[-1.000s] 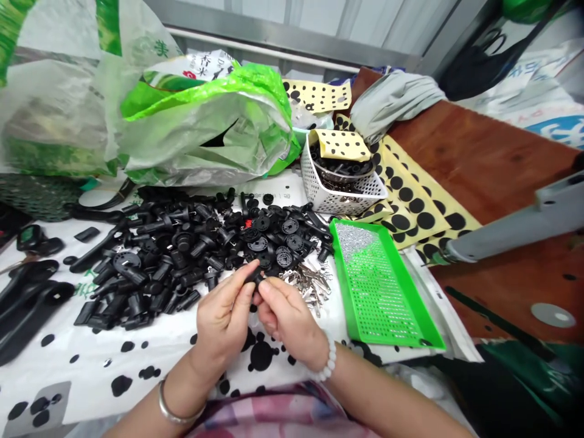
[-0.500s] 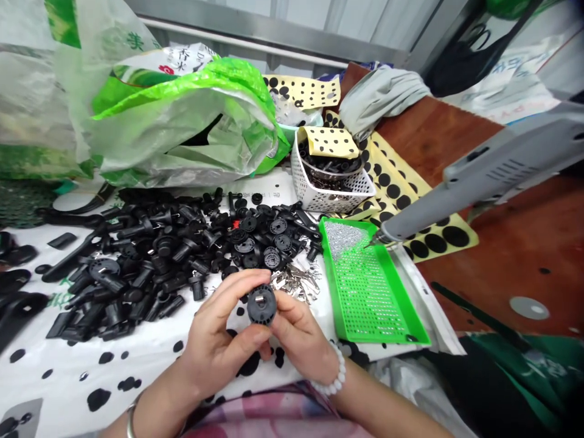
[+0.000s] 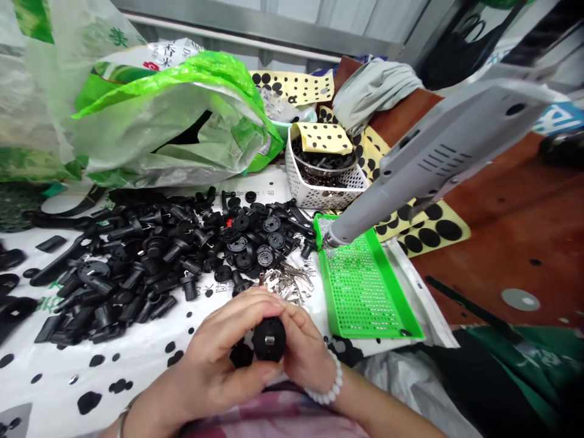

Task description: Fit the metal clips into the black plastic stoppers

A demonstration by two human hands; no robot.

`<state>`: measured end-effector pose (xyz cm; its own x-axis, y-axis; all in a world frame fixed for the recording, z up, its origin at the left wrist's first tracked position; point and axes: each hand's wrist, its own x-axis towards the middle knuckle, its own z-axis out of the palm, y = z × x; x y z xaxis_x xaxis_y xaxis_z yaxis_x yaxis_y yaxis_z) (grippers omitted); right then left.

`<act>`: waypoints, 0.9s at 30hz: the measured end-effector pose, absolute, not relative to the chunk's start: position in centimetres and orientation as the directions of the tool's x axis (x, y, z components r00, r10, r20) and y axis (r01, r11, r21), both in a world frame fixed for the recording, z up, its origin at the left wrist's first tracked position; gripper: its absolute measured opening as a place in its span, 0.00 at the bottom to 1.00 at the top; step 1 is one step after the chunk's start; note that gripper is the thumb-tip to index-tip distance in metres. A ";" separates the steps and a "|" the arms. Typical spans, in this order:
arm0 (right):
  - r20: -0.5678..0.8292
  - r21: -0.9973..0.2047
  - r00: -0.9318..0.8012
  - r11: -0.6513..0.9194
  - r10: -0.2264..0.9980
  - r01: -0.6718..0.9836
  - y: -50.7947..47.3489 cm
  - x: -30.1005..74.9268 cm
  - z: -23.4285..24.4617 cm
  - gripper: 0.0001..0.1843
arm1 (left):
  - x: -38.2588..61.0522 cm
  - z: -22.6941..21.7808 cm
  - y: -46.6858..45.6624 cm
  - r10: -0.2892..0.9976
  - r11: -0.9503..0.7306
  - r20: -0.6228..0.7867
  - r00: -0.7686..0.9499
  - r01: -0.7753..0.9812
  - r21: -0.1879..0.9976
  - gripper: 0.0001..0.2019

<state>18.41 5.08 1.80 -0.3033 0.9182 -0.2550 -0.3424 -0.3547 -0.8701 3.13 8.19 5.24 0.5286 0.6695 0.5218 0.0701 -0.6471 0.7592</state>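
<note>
Both hands meet at the bottom middle around a black round plastic part (image 3: 269, 342) with a small metal piece in its face. My left hand (image 3: 228, 347) wraps it from the left, thumb below and fingers over the top. From the right, my right hand (image 3: 305, 348) closes against it, its fingertips partly hidden. Just beyond lie loose metal clips (image 3: 292, 281) and a heap of black plastic parts (image 3: 150, 249). A grey electric screwdriver (image 3: 401, 164) slants in from the right, its tip at the screws in the green tray (image 3: 404, 304).
A white basket (image 3: 314, 196) holding a bowl of dark parts stands at the back. Green-and-white plastic bags (image 3: 182, 121) fill the back left. Sticker sheets with black dots (image 3: 424, 228) lie beneath the screwdriver. A grey cloth (image 3: 376, 91) rests behind.
My hands have drawn the round part a little lower and nearer to me. The electric screwdriver has swung left and its tip has come to the screws in the tray.
</note>
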 end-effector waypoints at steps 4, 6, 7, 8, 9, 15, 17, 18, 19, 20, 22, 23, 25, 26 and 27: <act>-0.245 -0.828 -0.312 -0.365 0.918 -0.425 5.2 18.1 1.4 0.25 | 3.4 5.2 8.0 0.636 -0.673 0.542 0.549 0.051 0.738 0.27; -0.232 -0.814 -0.330 -0.368 0.915 -0.449 5.3 18.1 1.6 0.24 | 3.1 5.2 7.8 0.643 -0.660 0.520 0.562 0.061 0.749 0.27; -0.219 -0.807 -0.339 -0.365 0.915 -0.464 5.3 18.1 1.7 0.24 | 3.0 5.3 7.6 0.655 -0.642 0.502 0.565 0.066 0.764 0.27; -0.203 -0.798 -0.346 -0.360 0.916 -0.484 5.3 18.2 1.8 0.24 | 2.8 5.3 7.5 0.672 -0.615 0.476 0.567 0.071 0.785 0.27; -0.187 -0.783 -0.362 -0.361 0.913 -0.506 5.2 18.3 1.9 0.25 | 2.5 5.3 7.3 0.689 -0.586 0.447 0.571 0.075 0.807 0.27; -0.115 -0.826 -0.397 -0.310 0.910 -0.471 4.6 19.2 2.3 0.16 | 2.1 5.9 6.7 0.741 -0.503 0.365 0.564 0.105 0.858 0.26; -0.100 -0.904 -0.349 -0.232 0.932 -0.359 4.6 19.5 2.5 0.14 | 2.6 6.3 6.8 0.750 -0.487 0.382 0.539 0.060 0.872 0.25; -0.082 -0.940 -0.338 -0.185 0.938 -0.287 4.6 19.7 2.5 0.13 | 3.0 6.5 6.9 0.758 -0.477 0.395 0.520 0.028 0.879 0.24; -0.049 -0.968 -0.313 -0.122 0.948 -0.220 4.7 19.8 2.6 0.11 | 3.4 6.6 7.0 0.766 -0.473 0.413 0.493 -0.005 0.881 0.23; 0.000 -0.987 -0.300 -0.049 0.954 -0.155 4.7 19.8 2.7 0.10 | 3.9 6.7 7.1 0.779 -0.471 0.430 0.457 -0.027 0.882 0.19; 0.075 -0.996 -0.265 0.062 0.961 -0.058 4.8 19.6 2.8 0.10 | 4.8 6.8 7.3 0.812 -0.472 0.458 0.362 -0.054 0.880 0.11; 0.083 -0.997 -0.242 0.078 0.967 -0.030 4.8 19.5 2.8 0.11 | 5.1 6.9 7.3 0.829 -0.469 0.463 0.313 -0.061 0.881 0.10; 0.034 -0.999 -0.195 0.032 0.980 -0.014 4.6 19.1 2.7 0.14 | 5.7 6.8 7.3 0.853 -0.457 0.463 0.240 -0.083 0.885 0.12; -0.004 -1.000 -0.176 -0.008 0.984 -0.023 4.4 18.9 2.6 0.16 | 5.8 6.8 7.3 0.861 -0.451 0.461 0.216 -0.098 0.887 0.13; -0.046 -0.998 -0.164 -0.052 0.985 -0.036 4.3 18.7 2.4 0.18 | 5.9 6.7 7.3 0.866 -0.445 0.459 0.201 -0.113 0.889 0.13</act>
<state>18.66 4.28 2.37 -0.1636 0.9855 -0.0458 -0.0359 -0.0523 -0.9980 5.93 7.25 6.70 0.2008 0.8656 0.4588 -0.1132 -0.4447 0.8885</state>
